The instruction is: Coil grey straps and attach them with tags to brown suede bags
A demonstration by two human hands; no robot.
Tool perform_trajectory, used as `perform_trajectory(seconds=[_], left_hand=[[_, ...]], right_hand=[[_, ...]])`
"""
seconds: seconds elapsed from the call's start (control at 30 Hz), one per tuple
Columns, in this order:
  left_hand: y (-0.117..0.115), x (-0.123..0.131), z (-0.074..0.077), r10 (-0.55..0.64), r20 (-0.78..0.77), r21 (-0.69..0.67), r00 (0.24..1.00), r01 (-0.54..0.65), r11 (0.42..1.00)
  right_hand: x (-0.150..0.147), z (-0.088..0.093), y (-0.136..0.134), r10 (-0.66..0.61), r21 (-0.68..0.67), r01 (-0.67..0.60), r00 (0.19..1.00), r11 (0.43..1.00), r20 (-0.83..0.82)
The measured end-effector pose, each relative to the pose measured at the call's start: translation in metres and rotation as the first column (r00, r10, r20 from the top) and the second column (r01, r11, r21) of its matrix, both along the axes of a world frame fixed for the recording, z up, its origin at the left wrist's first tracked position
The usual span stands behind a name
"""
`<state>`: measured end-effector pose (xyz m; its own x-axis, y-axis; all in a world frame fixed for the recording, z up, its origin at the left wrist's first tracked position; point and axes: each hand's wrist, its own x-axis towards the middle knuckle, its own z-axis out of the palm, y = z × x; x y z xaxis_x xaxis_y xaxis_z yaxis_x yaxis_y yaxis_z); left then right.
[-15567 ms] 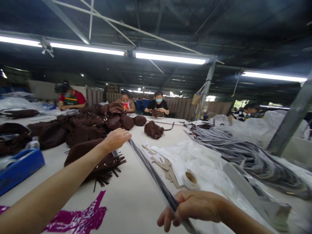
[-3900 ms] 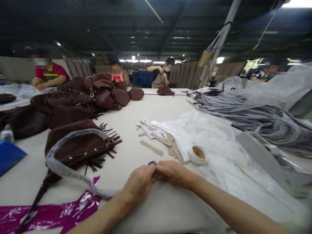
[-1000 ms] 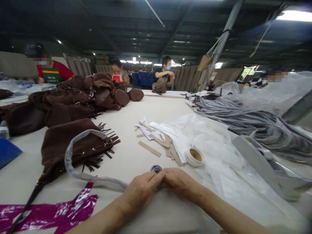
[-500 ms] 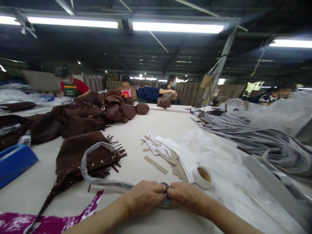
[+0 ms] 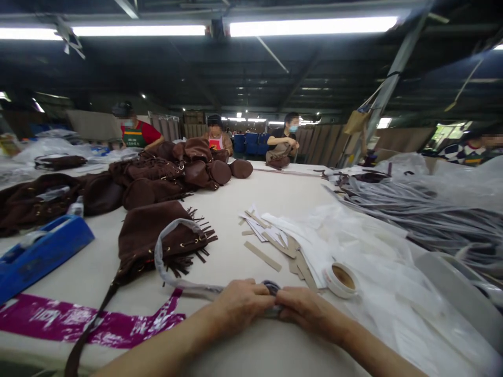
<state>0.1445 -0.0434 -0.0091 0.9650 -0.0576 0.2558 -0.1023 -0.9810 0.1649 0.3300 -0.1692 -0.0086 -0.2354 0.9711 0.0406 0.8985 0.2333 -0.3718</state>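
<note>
Close together over the near part of the table, my left hand (image 5: 240,305) and my right hand (image 5: 310,310) pinch a strap in a clear plastic sleeve (image 5: 159,254). A small dark loop of it shows between my fingertips. From my left hand the sleeved strap runs left and curves up over a dark brown fringed bag (image 5: 143,225). This bag lies on its side, with gold eyelets along its edge and a dark strap trailing toward the front edge. My palms hide part of what I grip.
A blue tape dispenser (image 5: 47,251) stands at left near a purple printed strip (image 5: 94,322). Brown bags (image 5: 196,170) are heaped behind. Card strips (image 5: 262,255), a tape roll (image 5: 341,280), plastic sheets (image 5: 377,262) and sleeved straps (image 5: 428,209) lie right. Several people work beyond.
The view has shifted a little, so the table things sit further right in it, and more of the dispenser and purple strip shows. Both hands keep their pinch on the strap.
</note>
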Motion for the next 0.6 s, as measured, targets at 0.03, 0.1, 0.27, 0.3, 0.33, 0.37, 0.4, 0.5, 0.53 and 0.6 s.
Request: perform_trajectory(seconds=[0.03,0.1,0.27,0.3,0.33,0.37,0.4,0.5,0.53,0.6], left_hand=[[-0.001,0.001,0.000,0.006,0.001,-0.003,1.000,-0.006,1.000],[-0.011,0.007,-0.009,0.128,0.014,-0.053,0.992,-0.127,0.991],[-0.036,0.013,-0.027,0.365,-0.003,-0.216,0.931,-0.357,0.909],[-0.033,0.010,-0.024,0.298,-0.006,-0.206,0.954,-0.293,0.934],[-0.028,0.007,-0.020,0.215,-0.010,-0.186,0.977,-0.213,0.959],[-0.021,0.005,-0.016,0.132,-0.016,-0.166,0.991,-0.133,0.977],[-0.014,0.003,-0.013,0.070,-0.020,-0.156,0.997,-0.072,0.985],[-0.006,0.007,-0.013,0.092,0.008,-0.172,0.996,-0.089,0.981],[-0.008,0.011,-0.017,0.155,0.022,-0.181,0.988,-0.148,0.972],[-0.019,0.016,-0.025,0.312,0.042,-0.194,0.949,-0.298,0.935]], right_hand=[[-0.003,0.001,-0.001,-0.038,-0.011,0.038,0.999,0.999,0.017],[-0.012,0.001,-0.003,-0.166,-0.031,0.168,0.984,0.985,0.059],[-0.023,-0.003,-0.009,-0.257,-0.045,0.255,0.966,0.966,-0.028],[-0.019,-0.003,-0.009,-0.201,-0.034,0.200,0.979,0.979,-0.021],[-0.014,-0.002,-0.009,-0.144,-0.018,0.144,0.990,0.989,0.003],[-0.009,-0.001,-0.009,-0.097,-0.003,0.097,0.994,0.995,0.039],[-0.005,0.000,-0.008,-0.072,0.007,0.071,0.994,0.997,0.078],[-0.002,0.006,-0.004,-0.098,0.005,0.099,0.982,0.995,0.160],[-0.005,0.007,-0.003,-0.130,-0.004,0.132,0.976,0.991,0.172],[-0.014,0.007,-0.001,-0.214,-0.028,0.221,0.963,0.975,0.167]])
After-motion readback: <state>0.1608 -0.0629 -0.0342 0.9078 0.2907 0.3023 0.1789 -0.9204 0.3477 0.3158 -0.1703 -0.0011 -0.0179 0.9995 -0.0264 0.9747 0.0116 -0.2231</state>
